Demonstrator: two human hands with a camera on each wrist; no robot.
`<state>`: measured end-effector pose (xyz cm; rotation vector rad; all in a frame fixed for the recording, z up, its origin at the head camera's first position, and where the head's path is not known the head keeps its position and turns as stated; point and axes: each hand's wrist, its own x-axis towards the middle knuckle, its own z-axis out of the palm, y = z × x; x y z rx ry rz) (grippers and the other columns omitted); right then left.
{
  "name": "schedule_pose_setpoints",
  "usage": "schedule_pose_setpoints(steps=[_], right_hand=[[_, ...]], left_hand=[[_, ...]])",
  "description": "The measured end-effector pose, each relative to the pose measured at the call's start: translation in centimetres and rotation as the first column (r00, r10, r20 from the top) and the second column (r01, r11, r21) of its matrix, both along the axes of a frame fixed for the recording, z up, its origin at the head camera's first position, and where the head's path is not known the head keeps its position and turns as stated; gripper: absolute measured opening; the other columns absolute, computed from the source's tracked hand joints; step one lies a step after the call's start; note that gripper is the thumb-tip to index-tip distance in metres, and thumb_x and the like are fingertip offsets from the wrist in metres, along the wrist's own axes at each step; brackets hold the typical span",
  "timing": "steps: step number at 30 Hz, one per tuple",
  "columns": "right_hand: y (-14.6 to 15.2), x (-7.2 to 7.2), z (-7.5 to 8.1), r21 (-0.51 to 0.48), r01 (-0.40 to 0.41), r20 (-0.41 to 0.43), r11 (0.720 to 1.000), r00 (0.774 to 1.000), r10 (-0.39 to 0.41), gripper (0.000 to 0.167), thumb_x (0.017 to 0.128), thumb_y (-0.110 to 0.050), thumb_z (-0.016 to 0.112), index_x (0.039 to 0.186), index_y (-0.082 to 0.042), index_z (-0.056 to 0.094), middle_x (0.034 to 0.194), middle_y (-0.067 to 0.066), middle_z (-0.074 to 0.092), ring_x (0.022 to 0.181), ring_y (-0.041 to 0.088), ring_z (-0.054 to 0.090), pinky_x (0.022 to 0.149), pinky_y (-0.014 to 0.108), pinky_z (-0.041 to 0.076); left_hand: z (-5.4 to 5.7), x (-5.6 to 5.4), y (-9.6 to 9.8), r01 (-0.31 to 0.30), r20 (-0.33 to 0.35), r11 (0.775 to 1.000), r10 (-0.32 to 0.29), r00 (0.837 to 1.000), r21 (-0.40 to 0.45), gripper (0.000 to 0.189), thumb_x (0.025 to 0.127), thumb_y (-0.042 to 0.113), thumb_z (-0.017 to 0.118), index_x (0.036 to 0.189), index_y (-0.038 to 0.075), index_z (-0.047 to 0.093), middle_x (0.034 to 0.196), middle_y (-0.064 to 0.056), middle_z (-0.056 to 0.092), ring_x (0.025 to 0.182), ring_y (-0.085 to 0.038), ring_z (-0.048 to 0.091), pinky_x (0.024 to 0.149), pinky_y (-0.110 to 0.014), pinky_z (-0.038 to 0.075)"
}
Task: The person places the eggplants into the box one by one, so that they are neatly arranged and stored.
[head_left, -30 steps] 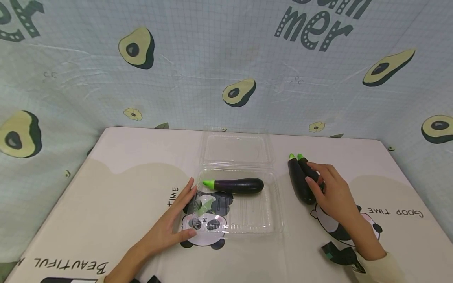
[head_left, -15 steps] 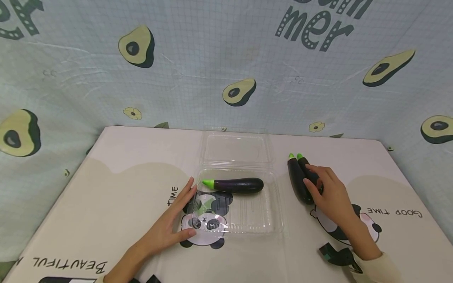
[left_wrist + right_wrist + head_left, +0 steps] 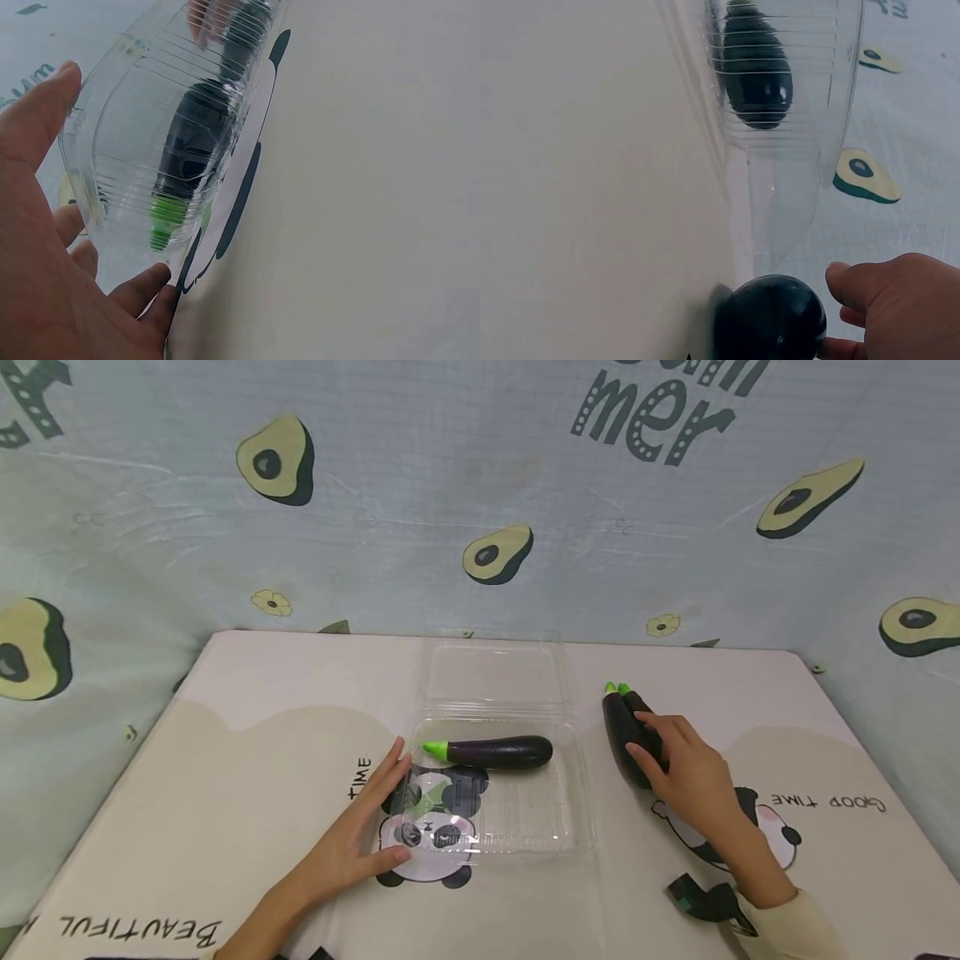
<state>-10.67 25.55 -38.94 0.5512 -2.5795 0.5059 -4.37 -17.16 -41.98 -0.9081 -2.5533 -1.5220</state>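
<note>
Two eggplants lay side by side on the table [image 3: 225,835], to the right of a clear plastic clamshell container [image 3: 532,831], the left eggplant [image 3: 624,739] nearer the box and the right eggplant [image 3: 642,703] just beside it. Both had their green tips at the far end and their dark ends near and slightly to the right, so the container stood to the left of the grip, well within the same stretch of table. A third, boxed eggplant [image 3: 500,752] lay across the far part of the container's base, green tip left; its long axis ran roughly at right angles to that of the pair, which seemed the relation that mattered most for any move between them. The right hand [image 3: 690,777] was the nearer one to the pair: its fingers curved over the right eggplant from the right, with the thumb on the near side, reaching toward the left eggplant. Whether the thumb pressed on both could not be told. The left hand [image 3: 352,837], well apart, had thumb and fingers spread and touched the container's left edge, holding nothing. The lid [image 3: 495,677] lay folded back on the far side.
</note>
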Motion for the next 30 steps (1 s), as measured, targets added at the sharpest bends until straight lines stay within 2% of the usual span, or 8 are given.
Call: schedule_pose_setpoints(steps=[21,30], right_hand=[[-0.47,0.09,0.02,0.061,0.009,-0.03,0.998,1.0,-0.007,0.056,0.076,-0.021,0.08,0.125,-0.008,0.058,0.102,0.01,0.058,0.05,0.005,0.039,0.037,0.02,0.027],[-0.92,0.42,0.57,0.134,0.007,-0.048,0.991,0.999,-0.001,0.06,0.072,-0.024,0.082,0.125,-0.007,0.057,0.105,0.014,0.059,0.047,0.014,0.046,0.038,0.026,0.034]], left_hand=[[0.2,0.2,0.05,-0.014,0.013,1.0,0.014,1.0,-0.011,0.092,0.075,0.018,0.073,0.152,0.008,0.024,0.16,-0.009,0.006,0.146,-0.025,0.006,0.111,-0.022,0.008],[-0.12,0.04,-0.06,0.006,0.003,1.0,-0.006,1.0,0.015,0.091,0.076,0.018,0.072,0.151,0.004,0.024,0.16,-0.011,0.006,0.145,-0.026,0.005,0.111,-0.02,0.007]])
